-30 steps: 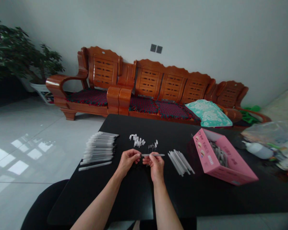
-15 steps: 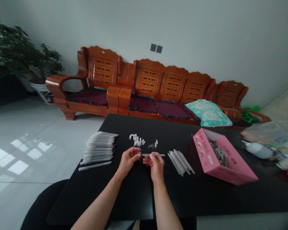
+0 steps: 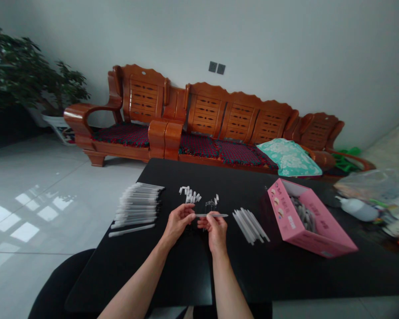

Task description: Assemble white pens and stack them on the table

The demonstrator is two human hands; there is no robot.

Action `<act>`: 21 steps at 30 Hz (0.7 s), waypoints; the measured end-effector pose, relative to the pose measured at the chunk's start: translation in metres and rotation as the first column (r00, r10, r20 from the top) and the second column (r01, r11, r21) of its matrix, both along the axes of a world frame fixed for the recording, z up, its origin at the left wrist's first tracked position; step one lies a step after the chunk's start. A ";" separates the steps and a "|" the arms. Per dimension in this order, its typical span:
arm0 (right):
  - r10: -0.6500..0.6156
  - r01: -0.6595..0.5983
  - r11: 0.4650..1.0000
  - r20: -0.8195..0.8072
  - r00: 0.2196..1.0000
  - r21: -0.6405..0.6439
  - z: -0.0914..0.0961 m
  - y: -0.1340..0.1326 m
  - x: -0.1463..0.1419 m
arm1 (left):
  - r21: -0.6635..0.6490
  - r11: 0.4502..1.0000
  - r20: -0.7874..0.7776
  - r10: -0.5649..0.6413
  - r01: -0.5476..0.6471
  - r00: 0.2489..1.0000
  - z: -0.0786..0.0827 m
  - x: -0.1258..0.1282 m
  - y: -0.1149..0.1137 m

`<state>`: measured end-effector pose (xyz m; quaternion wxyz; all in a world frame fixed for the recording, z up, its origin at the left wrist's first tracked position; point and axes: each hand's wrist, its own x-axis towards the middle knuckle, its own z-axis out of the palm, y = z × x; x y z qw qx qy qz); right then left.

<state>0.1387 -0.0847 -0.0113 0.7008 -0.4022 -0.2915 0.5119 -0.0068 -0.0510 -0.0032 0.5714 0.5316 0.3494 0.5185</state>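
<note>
Both my hands meet over the middle of the black table. My right hand pinches a thin clear pen tube that lies level, its tip pointing right. My left hand is closed at the tube's left end, fingers pinched on a small part I cannot make out. Just behind the hands lie small white caps and a cluster of thin dark refills. A row of finished white pens lies to the left, a loose pile of clear tubes to the right.
A pink cardboard box holding more pen parts stands open at the right. Beyond it are a white bottle and plastic bags. A wooden sofa stands behind the table, a potted plant at far left.
</note>
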 end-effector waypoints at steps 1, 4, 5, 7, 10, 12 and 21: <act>-0.001 0.001 1.000 0.001 1.000 0.001 0.000 0.000 0.000 | 0.002 1.000 -0.022 0.003 -0.003 1.000 0.000 0.000 0.000; 0.004 -0.004 1.000 0.004 1.000 0.000 0.000 0.000 -0.001 | 0.003 1.000 -0.062 -0.008 0.008 0.998 0.000 0.000 0.000; 0.006 -0.006 1.000 0.006 1.000 -0.001 0.000 0.000 -0.001 | 0.008 1.000 -0.052 -0.016 0.016 0.999 0.000 0.000 0.000; 0.007 -0.007 1.000 0.010 1.000 -0.001 0.001 -0.001 -0.001 | 0.026 0.999 -0.009 -0.030 0.031 0.999 0.001 0.000 0.000; 0.007 -0.007 1.000 0.011 1.000 0.000 0.002 -0.001 -0.001 | 0.044 0.999 0.021 -0.022 0.021 1.000 0.000 -0.001 0.000; 0.010 -0.010 1.000 0.010 1.000 0.000 0.002 -0.001 -0.001 | 0.040 0.999 -0.023 -0.005 0.006 1.000 -0.002 -0.001 0.000; -0.008 0.008 1.000 0.008 1.000 -0.002 0.002 0.000 -0.002 | 0.057 0.998 -0.013 -0.030 0.031 0.999 -0.005 -0.001 0.000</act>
